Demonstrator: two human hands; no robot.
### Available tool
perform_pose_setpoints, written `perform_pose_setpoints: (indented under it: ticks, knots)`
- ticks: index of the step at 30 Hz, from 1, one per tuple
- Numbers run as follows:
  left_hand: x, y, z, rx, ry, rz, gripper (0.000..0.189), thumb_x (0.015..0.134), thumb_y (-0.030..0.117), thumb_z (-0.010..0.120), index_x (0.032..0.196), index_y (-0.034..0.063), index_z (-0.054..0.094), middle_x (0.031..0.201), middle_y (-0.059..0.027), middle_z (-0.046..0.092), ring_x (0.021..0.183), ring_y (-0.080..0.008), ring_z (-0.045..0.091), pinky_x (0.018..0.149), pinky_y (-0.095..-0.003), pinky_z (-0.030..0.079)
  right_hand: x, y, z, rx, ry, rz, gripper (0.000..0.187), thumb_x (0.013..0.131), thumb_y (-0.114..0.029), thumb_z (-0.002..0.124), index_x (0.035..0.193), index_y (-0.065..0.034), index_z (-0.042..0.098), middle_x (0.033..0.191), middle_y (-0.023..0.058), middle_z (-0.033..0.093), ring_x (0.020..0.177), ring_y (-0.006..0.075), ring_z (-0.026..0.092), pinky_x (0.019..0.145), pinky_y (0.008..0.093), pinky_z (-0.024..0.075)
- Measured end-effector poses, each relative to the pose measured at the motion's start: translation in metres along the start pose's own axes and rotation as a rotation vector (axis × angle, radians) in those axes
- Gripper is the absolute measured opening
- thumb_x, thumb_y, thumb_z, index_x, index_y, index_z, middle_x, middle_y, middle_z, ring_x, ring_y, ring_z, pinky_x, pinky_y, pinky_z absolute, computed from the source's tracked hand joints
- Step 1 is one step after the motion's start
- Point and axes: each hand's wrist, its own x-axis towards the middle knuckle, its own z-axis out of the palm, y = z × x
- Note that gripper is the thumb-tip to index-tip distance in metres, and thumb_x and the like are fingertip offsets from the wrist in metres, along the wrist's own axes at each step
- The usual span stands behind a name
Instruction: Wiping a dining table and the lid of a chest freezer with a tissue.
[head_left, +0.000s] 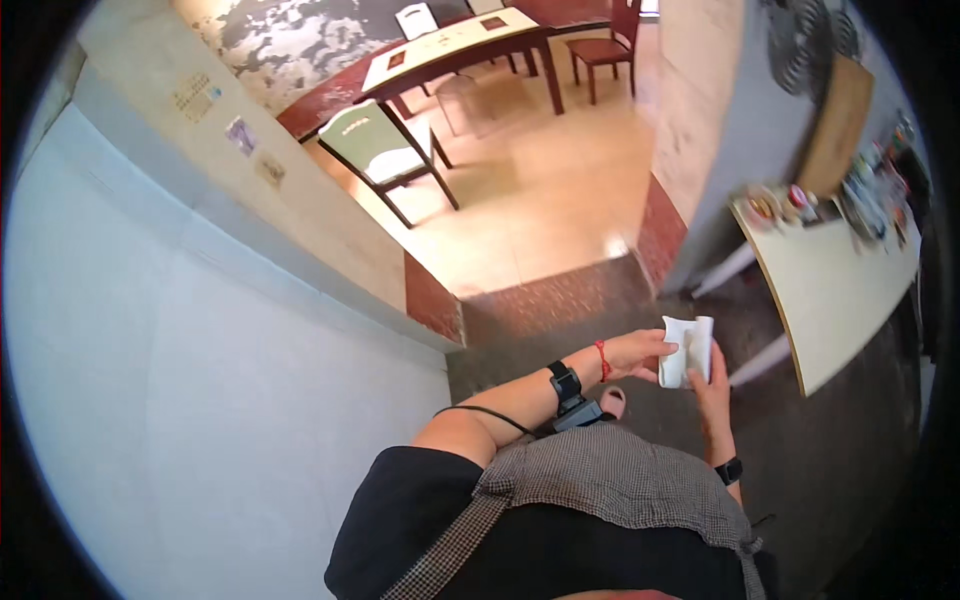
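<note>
A partly rolled white sheet (677, 360), paper or cloth, is held between my two hands in front of my body. My left hand (636, 354) grips its left edge, thumb on the near face. On the right side, my right hand (711, 384) holds it from below, beside the rolled edge. The fingers behind the sheet are partly hidden. A red cord bracelet (602, 361) circles my left wrist, and a black strap with a grey device (577, 414) sits on that forearm. My right wrist bears a black band (729, 471).
A cream-topped table (832, 300) stands at my right, with jars, bags and a wooden board (836, 124) at its back. A raised threshold (555, 292) crosses the doorway ahead. Beyond it are a dining table (450, 46), a green-backed chair (360, 139) and a stool (463, 101). A white wall (202, 360) borders my left.
</note>
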Motion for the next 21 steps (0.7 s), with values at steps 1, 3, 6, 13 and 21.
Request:
perform_pose_setpoints:
  ticks: [1, 3, 6, 13, 21]
  knots:
    - [-0.001, 0.015, -0.022, 0.006, 0.016, 0.023, 0.047, 0.096, 0.028, 0.057, 0.136, 0.009, 0.043, 0.127, -0.0055, 0.056, 0.116, -0.0177, 0.056, 0.096, -0.0391, 0.048, 0.029, 0.005, 0.015, -0.022, -0.103, -0.011, 0.062, 0.085, -0.008, 0.06, 0.143, -0.0042, 0.038, 0.137, 0.0118, 0.049, 0.124, 0.0215, 0.048, 0.103, 0.0334, 0.0385]
    - [-0.002, 0.045, -0.061, 0.0, 0.035, 0.058, 0.048, 0.096, 0.029, 0.057, 0.137, 0.0093, 0.042, 0.128, -0.0053, 0.056, 0.116, -0.0175, 0.056, 0.096, -0.0382, 0.048, 0.087, 0.002, 0.06, -0.048, -0.283, -0.011, 0.068, 0.085, -0.019, 0.069, 0.142, -0.004, 0.036, 0.132, 0.0124, 0.051, 0.121, 0.0201, 0.048, 0.1, 0.0335, 0.0405]
    - [-0.018, 0.125, -0.107, 0.005, 0.179, 0.151, 0.048, 0.098, 0.031, 0.053, 0.138, 0.0081, 0.04, 0.129, -0.0079, 0.055, 0.115, -0.0188, 0.057, 0.096, -0.0368, 0.049, 0.191, -0.022, 0.116, -0.101, -0.428, -0.091, 0.072, 0.083, -0.033, 0.073, 0.138, -0.0024, 0.038, 0.123, 0.015, 0.056, 0.114, 0.0216, 0.054, 0.093, 0.0344, 0.0452]
    - [-0.064, 0.216, -0.266, -0.147, 0.167, 0.223, 0.054, 0.101, 0.033, 0.046, 0.141, -0.0009, 0.034, 0.128, -0.0153, 0.055, 0.114, -0.0237, 0.058, 0.097, -0.0369, 0.048, 0.357, -0.054, 0.246, -0.294, -0.763, 0.087, 0.043, 0.087, -0.023, 0.067, 0.121, 0.0001, 0.055, 0.107, 0.0075, 0.063, 0.1, 0.0144, 0.058, 0.086, 0.0304, 0.047]
    - [-0.028, 0.407, -0.409, 0.195, 0.103, 0.083, 0.066, 0.097, 0.047, 0.049, 0.141, -0.0004, 0.035, 0.126, -0.0156, 0.056, 0.116, -0.0239, 0.057, 0.099, -0.0362, 0.045, 0.515, -0.073, 0.334, 0.149, -0.607, 0.388, 0.033, 0.095, -0.021, 0.058, 0.122, -0.0022, 0.055, 0.107, 0.0044, 0.063, 0.099, 0.012, 0.058, 0.084, 0.0272, 0.0463]
